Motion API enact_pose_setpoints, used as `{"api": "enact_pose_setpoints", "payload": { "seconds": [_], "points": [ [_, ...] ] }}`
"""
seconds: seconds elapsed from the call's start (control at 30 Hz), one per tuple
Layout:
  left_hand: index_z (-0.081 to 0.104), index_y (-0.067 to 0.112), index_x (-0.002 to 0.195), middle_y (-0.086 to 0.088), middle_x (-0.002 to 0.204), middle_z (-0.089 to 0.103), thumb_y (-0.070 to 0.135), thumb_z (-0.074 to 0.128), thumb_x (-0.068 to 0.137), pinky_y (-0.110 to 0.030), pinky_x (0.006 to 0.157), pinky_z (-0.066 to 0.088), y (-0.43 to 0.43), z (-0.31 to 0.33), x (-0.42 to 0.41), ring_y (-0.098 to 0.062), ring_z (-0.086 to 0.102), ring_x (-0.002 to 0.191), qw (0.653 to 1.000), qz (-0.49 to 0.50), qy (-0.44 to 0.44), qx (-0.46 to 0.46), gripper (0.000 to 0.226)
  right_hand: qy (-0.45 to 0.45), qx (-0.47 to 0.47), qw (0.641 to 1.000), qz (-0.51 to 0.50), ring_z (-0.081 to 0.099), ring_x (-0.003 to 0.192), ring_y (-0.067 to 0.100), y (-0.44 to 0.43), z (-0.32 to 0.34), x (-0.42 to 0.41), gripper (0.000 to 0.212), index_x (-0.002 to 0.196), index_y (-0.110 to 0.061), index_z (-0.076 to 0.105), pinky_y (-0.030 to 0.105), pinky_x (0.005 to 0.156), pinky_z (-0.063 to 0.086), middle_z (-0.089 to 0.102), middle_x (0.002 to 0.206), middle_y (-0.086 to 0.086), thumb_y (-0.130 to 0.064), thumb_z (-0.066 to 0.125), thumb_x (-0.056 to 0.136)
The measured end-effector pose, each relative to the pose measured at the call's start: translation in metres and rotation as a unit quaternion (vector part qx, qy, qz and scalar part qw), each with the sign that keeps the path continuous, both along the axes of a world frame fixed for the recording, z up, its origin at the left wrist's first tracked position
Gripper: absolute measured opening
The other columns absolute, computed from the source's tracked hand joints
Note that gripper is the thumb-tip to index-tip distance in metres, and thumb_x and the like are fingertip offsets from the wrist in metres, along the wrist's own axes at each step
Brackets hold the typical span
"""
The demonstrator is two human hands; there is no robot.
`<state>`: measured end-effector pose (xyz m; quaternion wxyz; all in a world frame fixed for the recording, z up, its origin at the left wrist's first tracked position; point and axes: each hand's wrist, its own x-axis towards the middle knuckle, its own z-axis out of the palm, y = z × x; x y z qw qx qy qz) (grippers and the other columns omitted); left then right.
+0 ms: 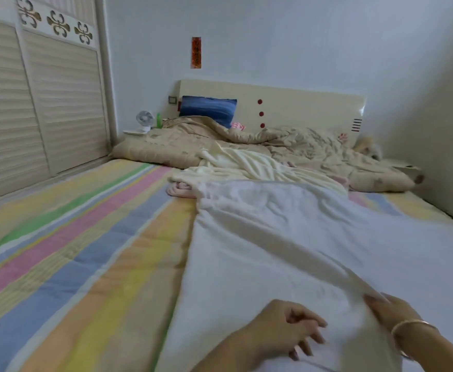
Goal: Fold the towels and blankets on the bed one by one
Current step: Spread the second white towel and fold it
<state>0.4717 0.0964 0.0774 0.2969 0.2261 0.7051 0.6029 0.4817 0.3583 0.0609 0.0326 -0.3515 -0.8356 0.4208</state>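
While the left hand (287,328) rests slack-fingered on the white blanket (287,237), the right hand's (393,314) grip apparently pinches its fold.

1 head view — close over bed (72,251)

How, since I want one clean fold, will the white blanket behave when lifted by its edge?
Probably floppy: the white blanket lies in soft wrinkles and peaks into a ridge where the right hand pinches it. Likely light for its size, since that pinch alone raises the fold.

Fluffy matt white blanket (287,251), quilted striped cloth sheet (85,251), glossy headboard (300,108)
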Motion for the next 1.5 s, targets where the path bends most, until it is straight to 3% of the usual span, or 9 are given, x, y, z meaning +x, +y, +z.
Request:
{"api": "enact_pose_setpoints", "payload": {
  "seconds": [0.13, 0.23, 0.37, 0.53, 0.67, 0.83, 1.0, 1.23, 1.5],
  "points": [
    [0.068, 0.016, 0.096, 0.003, 0.085, 0.07, 0.01, 0.044, 0.097, -0.02, 0.055, 0.046, 0.054, -0.003, -0.014, -0.008, 0.059, 0.061, 0.991, 0.117, 0.025, -0.059, 0.025, -0.058, 0.027, 0.993, -0.097, 0.06, 0.085, 0.027, 0.112, -0.037, 0.058, 0.02, 0.08, -0.004, 0.071, 0.041, 0.087, 0.047, 0.071, 0.092, 0.016, -0.02, 0.065, 0.09],
    [0.068, 0.024, 0.087, 0.008, 0.087, 0.071, 0.012, 0.047, 0.094, -0.022, 0.064, 0.053, 0.096, -0.013, -0.027, -0.008, 0.064, 0.071, 0.979, 0.141, 0.082, -0.118, 0.025, -0.052, 0.009, 0.996, -0.076, 0.058, 0.089, 0.026, 0.107, -0.029, 0.07, 0.018, 0.085, -0.01, 0.067, 0.034, 0.073, 0.038, 0.068, 0.095, 0.015, -0.025, 0.061, 0.092],
    [0.066, 0.032, 0.08, 0.015, 0.089, 0.07, 0.02, 0.052, 0.09, -0.03, 0.083, 0.055, 0.16, -0.023, -0.047, -0.007, 0.064, 0.086, 0.951, 0.123, 0.209, -0.193, 0.021, 0.007, -0.066, 0.995, -0.076, 0.057, 0.09, 0.027, 0.115, -0.036, 0.064, 0.03, 0.094, -0.005, 0.063, 0.034, 0.079, 0.041, 0.065, 0.101, 0.014, -0.032, 0.049, 0.098],
    [0.068, 0.032, 0.102, 0.013, 0.103, 0.067, 0.025, 0.049, 0.094, -0.025, 0.088, 0.049, 0.245, -0.021, -0.069, -0.008, 0.061, 0.098, 0.921, 0.041, 0.311, -0.233, 0.022, -0.004, -0.163, 0.983, -0.086, 0.057, 0.105, 0.029, 0.144, -0.047, 0.059, 0.051, 0.122, -0.003, 0.06, 0.033, 0.095, 0.04, 0.062, 0.111, 0.013, -0.043, 0.036, 0.101],
    [0.061, 0.036, 0.126, 0.013, 0.134, 0.057, 0.018, 0.039, 0.098, -0.028, 0.103, 0.04, 0.293, -0.022, -0.073, -0.012, 0.05, 0.125, 0.882, -0.02, 0.367, -0.294, 0.04, -0.034, -0.139, 0.99, -0.02, 0.052, 0.115, 0.025, 0.153, -0.039, 0.059, 0.052, 0.133, -0.004, 0.053, 0.022, 0.084, 0.032, 0.058, 0.128, 0.013, -0.039, 0.028, 0.104],
    [0.041, 0.032, 0.14, 0.002, 0.144, 0.039, 0.008, 0.055, 0.09, -0.033, 0.103, 0.04, 0.332, -0.019, -0.068, -0.023, 0.046, 0.128, 0.761, -0.21, 0.383, -0.479, 0.058, -0.04, -0.086, 0.988, 0.119, 0.054, 0.103, 0.016, 0.174, -0.043, 0.064, 0.05, 0.122, -0.004, 0.061, 0.019, 0.069, 0.033, 0.062, 0.113, 0.006, -0.037, 0.028, 0.105],
    [0.057, 0.018, 0.125, -0.004, 0.127, 0.058, 0.019, 0.066, 0.087, -0.033, 0.092, 0.046, 0.377, 0.007, -0.049, -0.024, 0.058, 0.114, 0.606, -0.211, 0.445, -0.624, 0.039, 0.016, -0.079, 0.988, 0.129, 0.044, 0.074, 0.014, 0.23, -0.039, 0.082, 0.031, 0.079, -0.017, 0.056, 0.026, 0.063, 0.033, 0.051, 0.079, 0.002, -0.033, 0.041, 0.101],
    [0.06, 0.029, 0.08, 0.005, 0.104, 0.066, 0.038, 0.076, 0.077, -0.026, 0.076, 0.045, 0.507, 0.031, -0.017, -0.018, 0.06, 0.1, 0.775, -0.058, 0.411, -0.475, 0.019, 0.031, 0.001, 0.995, 0.091, 0.036, 0.056, 0.014, 0.375, -0.012, 0.144, 0.044, 0.061, -0.018, 0.039, 0.028, 0.053, 0.028, 0.04, 0.061, -0.001, -0.036, 0.043, 0.101],
    [0.07, 0.024, 0.075, 0.002, 0.086, 0.07, 0.013, 0.069, 0.083, -0.034, 0.075, 0.061, 0.689, 0.018, 0.052, -0.018, 0.072, 0.072, 0.799, -0.202, 0.372, -0.427, 0.014, 0.019, -0.021, 0.998, -0.054, 0.057, 0.066, 0.019, 0.525, -0.028, 0.251, 0.032, 0.07, -0.012, 0.061, 0.028, 0.062, 0.041, 0.064, 0.072, 0.007, -0.038, 0.066, 0.088]
  ]
}}
